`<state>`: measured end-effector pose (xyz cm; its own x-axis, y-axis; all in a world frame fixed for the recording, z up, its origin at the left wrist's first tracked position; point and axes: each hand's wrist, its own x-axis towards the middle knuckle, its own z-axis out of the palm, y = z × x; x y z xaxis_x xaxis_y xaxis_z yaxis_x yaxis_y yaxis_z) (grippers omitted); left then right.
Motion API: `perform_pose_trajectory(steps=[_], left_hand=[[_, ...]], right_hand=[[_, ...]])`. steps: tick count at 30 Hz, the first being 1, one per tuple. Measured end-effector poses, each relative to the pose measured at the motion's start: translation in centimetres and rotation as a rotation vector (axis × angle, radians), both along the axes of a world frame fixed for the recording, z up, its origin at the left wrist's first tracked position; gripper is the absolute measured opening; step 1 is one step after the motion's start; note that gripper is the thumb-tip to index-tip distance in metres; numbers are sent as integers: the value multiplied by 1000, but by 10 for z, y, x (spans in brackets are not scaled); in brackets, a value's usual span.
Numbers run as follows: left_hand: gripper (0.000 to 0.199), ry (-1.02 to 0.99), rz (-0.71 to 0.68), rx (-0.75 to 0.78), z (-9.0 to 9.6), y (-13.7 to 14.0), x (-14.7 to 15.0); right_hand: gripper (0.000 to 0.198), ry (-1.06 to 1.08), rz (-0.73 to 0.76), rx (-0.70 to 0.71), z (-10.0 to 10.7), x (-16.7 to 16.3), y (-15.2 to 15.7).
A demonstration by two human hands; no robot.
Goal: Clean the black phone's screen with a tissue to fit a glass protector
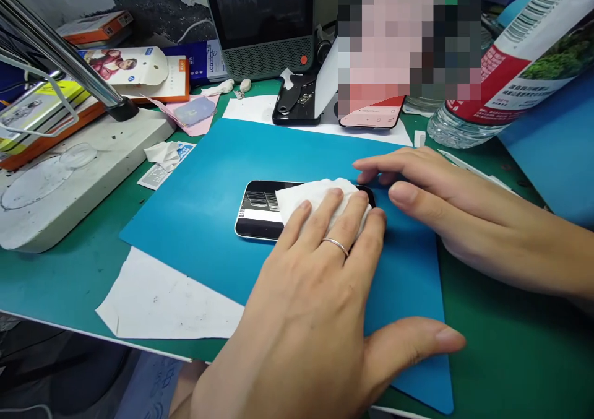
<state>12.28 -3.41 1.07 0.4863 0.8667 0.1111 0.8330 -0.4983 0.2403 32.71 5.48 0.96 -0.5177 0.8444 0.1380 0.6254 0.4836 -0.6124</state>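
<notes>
A phone (260,215) with a dark, reflective screen lies on a blue mat (195,177), its long side running left to right. Over its middle and right part is a folded white tissue (297,197). My left hand (320,283), with a ring on one finger, presses the tissue flat with outstretched fingers; the thumb is spread to the right. My right hand (445,190) hovers at the phone's right end, fingers extended and thumb apart, holding nothing. Whether its fingertips touch the phone's far corner, I cannot tell. The phone's lower right part is hidden under my left hand.
A lamp base (83,171) and boxes (125,66) crowd the left. Behind the mat stand a screen device (264,54), a black phone-like part (297,100) and another phone (371,119). A tilted water bottle (505,78) is at right. White paper (162,301) pokes out in front.
</notes>
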Motion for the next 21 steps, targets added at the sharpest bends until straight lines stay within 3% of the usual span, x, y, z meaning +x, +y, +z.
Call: perform_pose_trajectory(steps=[4, 12, 21], left_hand=[[84, -3, 28, -8, 3, -2, -14], [79, 85, 226, 95, 1, -5, -62], [87, 131, 184, 161, -4, -3, -44]], right_hand=[[52, -10, -23, -10, 0, 0, 0], [49, -51, -52, -35, -2, 4, 2], [52, -24, -31, 13, 2, -1, -1]])
